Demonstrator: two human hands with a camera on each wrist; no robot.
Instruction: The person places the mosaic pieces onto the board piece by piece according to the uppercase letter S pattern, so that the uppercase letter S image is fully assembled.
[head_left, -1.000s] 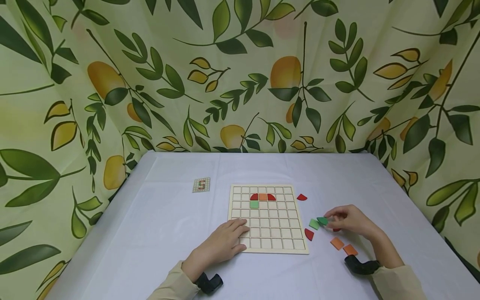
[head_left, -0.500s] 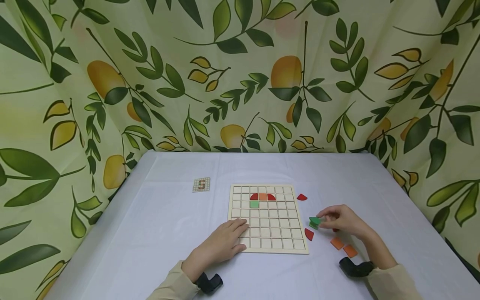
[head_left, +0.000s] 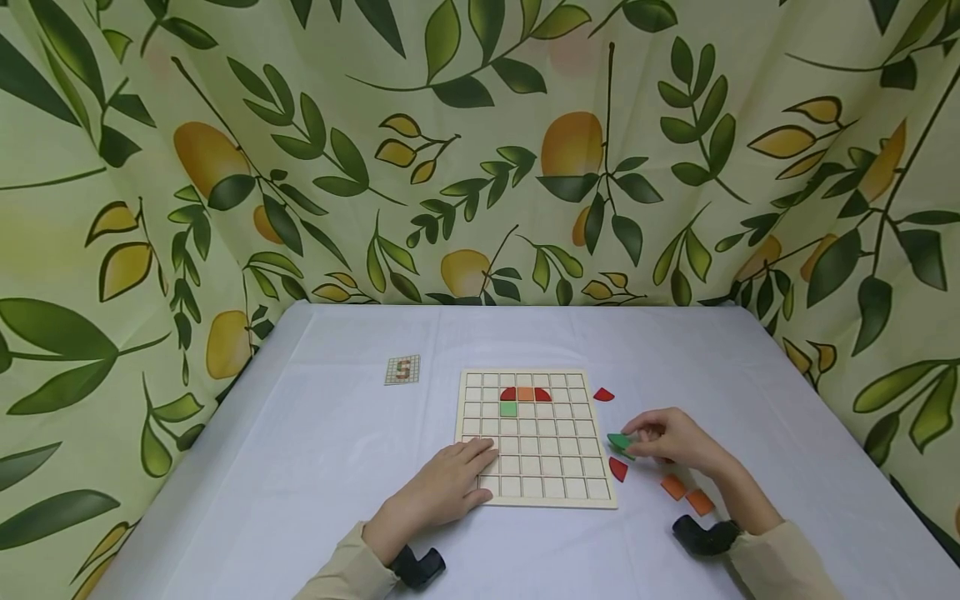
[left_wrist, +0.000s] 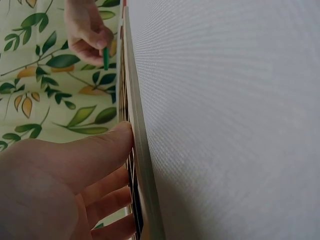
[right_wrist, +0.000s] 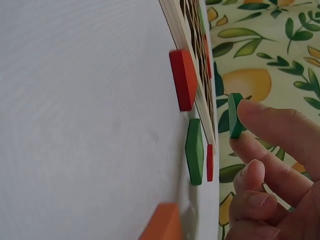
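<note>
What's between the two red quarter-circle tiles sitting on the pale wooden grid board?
One orange square tile lies between them, as the head view shows.

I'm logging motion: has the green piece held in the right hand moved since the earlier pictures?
Yes: in the head view, the right hand has carried the green piece leftward, nearer the grid board, which stayed put.

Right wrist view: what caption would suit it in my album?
Fingers of the right hand pinch a green piece above a white tablecloth, close to a gridded board.

Left hand point(head_left: 441, 482) palm-down, fingers point(left_wrist: 109, 200) apparently straight — right hand point(head_left: 678, 437) in a pinch.
</note>
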